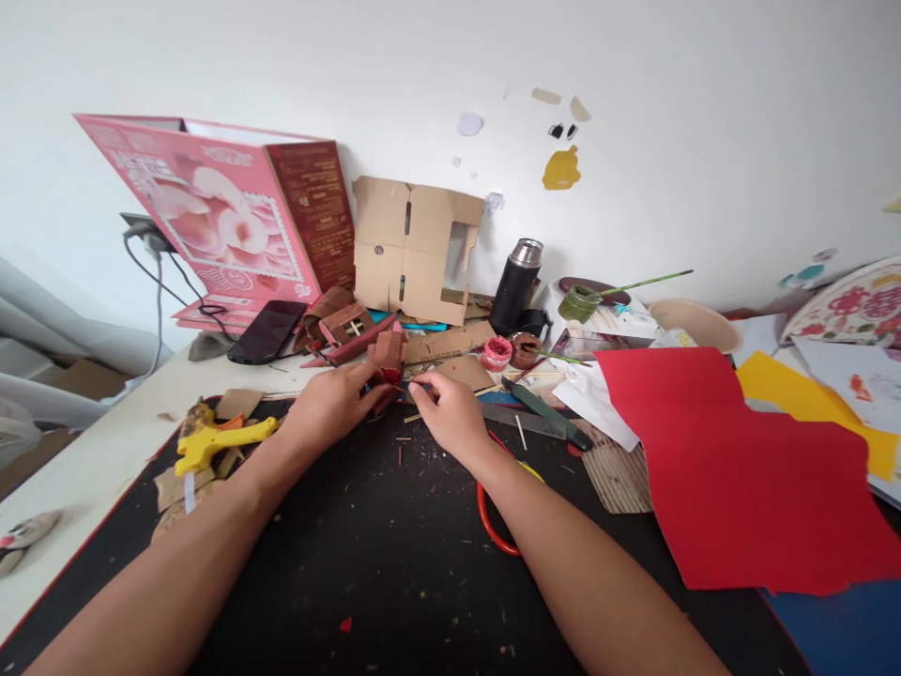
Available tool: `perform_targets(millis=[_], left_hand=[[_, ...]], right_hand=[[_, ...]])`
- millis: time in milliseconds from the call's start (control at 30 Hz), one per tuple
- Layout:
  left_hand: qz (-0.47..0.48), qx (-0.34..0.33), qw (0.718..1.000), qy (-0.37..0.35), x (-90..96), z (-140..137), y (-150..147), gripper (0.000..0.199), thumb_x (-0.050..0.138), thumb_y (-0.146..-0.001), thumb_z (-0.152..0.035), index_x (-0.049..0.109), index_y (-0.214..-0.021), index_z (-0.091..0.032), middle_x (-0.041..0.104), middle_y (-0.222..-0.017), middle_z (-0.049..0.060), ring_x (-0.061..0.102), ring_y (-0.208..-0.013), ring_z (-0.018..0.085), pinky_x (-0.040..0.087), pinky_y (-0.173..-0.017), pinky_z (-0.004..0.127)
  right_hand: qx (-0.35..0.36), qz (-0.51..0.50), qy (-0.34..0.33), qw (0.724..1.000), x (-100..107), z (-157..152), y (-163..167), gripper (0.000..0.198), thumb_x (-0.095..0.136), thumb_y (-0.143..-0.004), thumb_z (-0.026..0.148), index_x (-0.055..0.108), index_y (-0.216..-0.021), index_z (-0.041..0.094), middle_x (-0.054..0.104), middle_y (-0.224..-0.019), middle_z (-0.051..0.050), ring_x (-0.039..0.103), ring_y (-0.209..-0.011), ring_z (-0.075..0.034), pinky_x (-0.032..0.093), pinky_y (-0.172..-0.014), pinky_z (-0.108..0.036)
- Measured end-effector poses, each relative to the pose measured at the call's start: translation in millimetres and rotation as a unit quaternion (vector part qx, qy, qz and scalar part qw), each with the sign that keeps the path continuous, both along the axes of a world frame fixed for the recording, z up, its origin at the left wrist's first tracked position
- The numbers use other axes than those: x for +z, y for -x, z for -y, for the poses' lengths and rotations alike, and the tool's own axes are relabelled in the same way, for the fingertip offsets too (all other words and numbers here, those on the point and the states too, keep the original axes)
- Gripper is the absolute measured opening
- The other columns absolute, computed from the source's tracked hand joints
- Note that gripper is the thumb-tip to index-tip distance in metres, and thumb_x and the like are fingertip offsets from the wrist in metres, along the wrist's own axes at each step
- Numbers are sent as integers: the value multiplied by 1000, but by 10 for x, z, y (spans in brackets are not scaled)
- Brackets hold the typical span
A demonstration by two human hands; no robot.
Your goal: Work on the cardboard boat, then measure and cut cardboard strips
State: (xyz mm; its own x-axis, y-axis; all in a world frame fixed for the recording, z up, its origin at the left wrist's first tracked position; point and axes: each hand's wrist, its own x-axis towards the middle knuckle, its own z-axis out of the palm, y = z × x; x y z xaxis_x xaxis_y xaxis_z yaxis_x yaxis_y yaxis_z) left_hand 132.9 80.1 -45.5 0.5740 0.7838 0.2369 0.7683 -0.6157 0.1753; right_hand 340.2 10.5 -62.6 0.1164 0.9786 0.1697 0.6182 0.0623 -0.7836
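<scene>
Pink printed box, dark phone, black flask, yellow cutout on white wall

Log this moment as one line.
left hand: at reddish-brown model | right hand: close by | yellow glue gun: among cardboard scraps

A printed number runs along the brown cardboard strip; it seems to begin 4008, its later digits too small to be sure of. The pink bag bears white lettering on its front and rows of small gold print on its dark red side, all too blurred to read.
</scene>
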Motion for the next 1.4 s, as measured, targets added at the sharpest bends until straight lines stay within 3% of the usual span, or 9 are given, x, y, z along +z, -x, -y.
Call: perform_targets(millis=[567, 1100, 1400], left_hand=[[1, -12, 1000, -16, -34, -9, 5, 26, 59, -103, -41, 74, -106, -20, 82, -97, 11, 77, -85, 30, 48, -67, 34], [-1, -12, 1000, -13, -31, -10, 9, 25, 60, -103, -39, 73, -111, -19, 83, -98, 11, 78, -85, 31, 48, -67, 35], [-5, -12, 1000, -25, -50, 1, 3, 24, 60, -103, -40, 73, -105, -20, 82, -95, 11, 78, -84, 31, 47, -66, 35]], right_hand=[[-8, -6, -15, 1000, -34, 0, 10, 21, 64, -102, 33, 82, -106, 23, 74, -71, 0, 63, -63, -18, 37, -61, -28], [48, 33, -38, 998, -24, 45, 48, 23, 62, -106, 34, 83, -114, 26, 85, -97, -2, 75, -79, -21, 46, -71, -29], [52, 56, -37, 996, -41, 48, 48, 23, 63, -106, 33, 83, -117, 27, 85, -97, -3, 77, -82, -23, 49, -75, -30]])
